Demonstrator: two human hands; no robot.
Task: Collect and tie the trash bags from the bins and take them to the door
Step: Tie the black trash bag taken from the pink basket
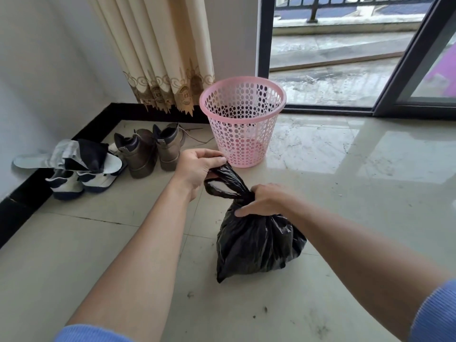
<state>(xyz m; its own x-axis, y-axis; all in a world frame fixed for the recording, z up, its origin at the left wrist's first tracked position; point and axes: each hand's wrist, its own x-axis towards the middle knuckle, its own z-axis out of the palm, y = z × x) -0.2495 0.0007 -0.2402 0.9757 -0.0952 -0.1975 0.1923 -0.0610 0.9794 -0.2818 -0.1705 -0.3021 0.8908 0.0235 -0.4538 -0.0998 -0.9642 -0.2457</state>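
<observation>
We are crouching over a black trash bag (pixel 256 245) that is sitting on the tiled floor (pixel 345 193) near the middle of the scene; our right hand (pixel 269 201) is closing its grip tight around the gathered neck of the bag, fingers wrapped and clamped on the plastic; our left hand (pixel 199 166) is pinching the end of a loop of the same black plastic, thumb and fingers pressed together on it, and the loop is stretching between the two hands, up and to the left of the neck. Just beyond the left hand, farther from us, a pink perforated bin (pixel 243 124) is standing upright on the floor, with no liner showing at its rim; the bag is sitting apart from it, nearer to us. To the left, along the wall with its black skirting, a pair of brown boots (pixel 150 151) is standing beside white and dark shoes (pixel 79 181) with a grey slipper (pixel 61 156) lying over them. A cream curtain (pixel 158 53) is hanging behind the bin; to the far right a sliding glass door (pixel 419 77) is standing open onto a balcony. Blue sleeves (pixel 434 314) are showing at our near forearms.
</observation>
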